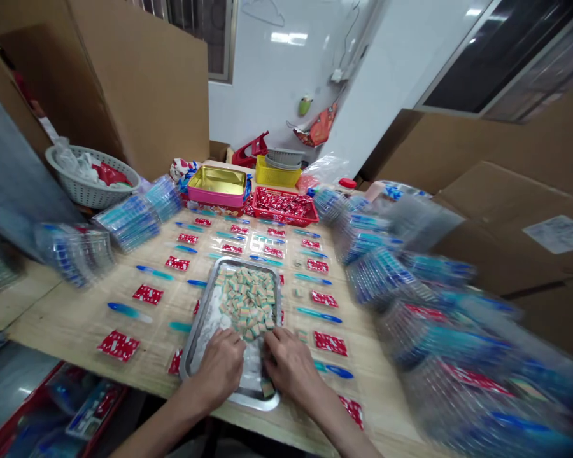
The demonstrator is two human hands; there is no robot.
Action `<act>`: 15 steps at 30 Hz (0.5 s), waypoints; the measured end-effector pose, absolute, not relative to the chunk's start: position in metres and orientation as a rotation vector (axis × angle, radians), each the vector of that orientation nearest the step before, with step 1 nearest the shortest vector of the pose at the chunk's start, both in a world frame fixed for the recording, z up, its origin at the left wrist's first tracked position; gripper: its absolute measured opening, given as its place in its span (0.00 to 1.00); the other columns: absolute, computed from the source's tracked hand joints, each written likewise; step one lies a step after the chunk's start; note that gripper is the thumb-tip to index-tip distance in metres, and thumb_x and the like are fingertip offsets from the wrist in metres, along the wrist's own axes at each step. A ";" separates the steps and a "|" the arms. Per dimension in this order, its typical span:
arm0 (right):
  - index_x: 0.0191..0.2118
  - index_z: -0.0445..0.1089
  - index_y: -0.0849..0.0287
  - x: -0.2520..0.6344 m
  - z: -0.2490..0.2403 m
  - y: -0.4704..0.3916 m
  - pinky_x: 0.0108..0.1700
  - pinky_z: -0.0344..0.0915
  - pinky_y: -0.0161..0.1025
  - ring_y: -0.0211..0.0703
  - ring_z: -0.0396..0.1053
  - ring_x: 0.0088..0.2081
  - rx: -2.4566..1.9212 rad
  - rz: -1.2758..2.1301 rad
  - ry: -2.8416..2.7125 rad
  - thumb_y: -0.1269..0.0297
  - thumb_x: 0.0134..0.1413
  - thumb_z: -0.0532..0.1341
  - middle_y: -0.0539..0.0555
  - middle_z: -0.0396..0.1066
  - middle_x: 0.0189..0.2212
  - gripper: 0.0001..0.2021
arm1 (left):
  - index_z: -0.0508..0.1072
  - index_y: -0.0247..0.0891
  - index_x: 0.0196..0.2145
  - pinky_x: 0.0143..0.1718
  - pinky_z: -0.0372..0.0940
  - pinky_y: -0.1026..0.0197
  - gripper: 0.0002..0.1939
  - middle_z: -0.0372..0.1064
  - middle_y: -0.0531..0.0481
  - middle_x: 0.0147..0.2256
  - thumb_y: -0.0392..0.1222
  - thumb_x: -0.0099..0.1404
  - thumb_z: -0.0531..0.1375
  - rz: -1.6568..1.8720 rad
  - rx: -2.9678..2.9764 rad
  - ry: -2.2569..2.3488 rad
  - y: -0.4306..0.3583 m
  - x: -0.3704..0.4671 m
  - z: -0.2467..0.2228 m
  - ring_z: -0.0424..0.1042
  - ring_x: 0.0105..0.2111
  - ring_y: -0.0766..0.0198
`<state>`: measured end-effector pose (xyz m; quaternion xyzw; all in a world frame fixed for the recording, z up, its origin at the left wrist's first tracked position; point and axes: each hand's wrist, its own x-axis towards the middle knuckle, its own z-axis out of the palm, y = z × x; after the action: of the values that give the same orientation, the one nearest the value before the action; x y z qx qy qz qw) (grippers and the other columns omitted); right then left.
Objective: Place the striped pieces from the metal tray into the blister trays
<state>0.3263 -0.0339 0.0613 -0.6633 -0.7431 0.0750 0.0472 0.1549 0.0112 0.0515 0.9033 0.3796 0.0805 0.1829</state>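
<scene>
A metal tray (190,356) stands near the table's front edge, with many small striped blocks (248,296) heaped in its far part over whitish plastic. My left hand (222,359) is over the tray's left side, fingers curled at the near edge of the heap. On the right side my right hand (286,359) also has curled fingers, close to the blocks. What either hand holds, if anything, is hidden. A darker block (267,388) lies by the tray's near right corner. Around the tray are rows of clear packs with blue pens (319,315) and red packets (330,343).
Stacks of clear packs (382,273) line the right side; more stacks (128,222) stand at left. Behind are a red basket (286,220) of red packets, a pink tin (214,196) and a yellow basket (277,175). A grey basket (95,192) sits at left, cardboard (148,83) behind it.
</scene>
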 end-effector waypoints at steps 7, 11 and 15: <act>0.37 0.68 0.59 0.327 0.062 -0.033 0.37 0.57 0.37 0.49 0.66 0.41 -2.001 0.221 -2.320 0.76 0.45 0.58 0.57 0.69 0.38 0.11 | 0.72 0.35 0.30 0.47 0.61 0.52 0.08 0.71 0.43 0.38 0.29 0.56 0.54 0.220 2.610 0.991 0.015 0.150 0.050 0.66 0.43 0.53; 0.34 0.69 0.60 0.330 0.063 -0.031 0.34 0.55 0.35 0.44 0.67 0.36 -1.945 0.229 -2.302 0.76 0.50 0.56 0.54 0.70 0.33 0.07 | 0.73 0.34 0.31 0.48 0.60 0.50 0.09 0.71 0.43 0.36 0.30 0.59 0.53 0.207 2.678 0.964 0.018 0.153 0.047 0.66 0.42 0.53; 0.30 0.70 0.60 0.337 0.066 -0.031 0.33 0.55 0.34 0.41 0.67 0.33 -1.815 0.349 -2.221 0.75 0.56 0.54 0.52 0.70 0.30 0.09 | 0.73 0.35 0.28 0.45 0.61 0.51 0.11 0.71 0.43 0.34 0.30 0.61 0.51 0.263 2.730 0.943 0.020 0.152 0.042 0.67 0.39 0.54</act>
<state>0.3374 -0.0312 0.0657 -0.6232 -0.7626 0.1197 0.1257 0.1522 0.0195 0.0423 0.9345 0.3228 0.0899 0.1202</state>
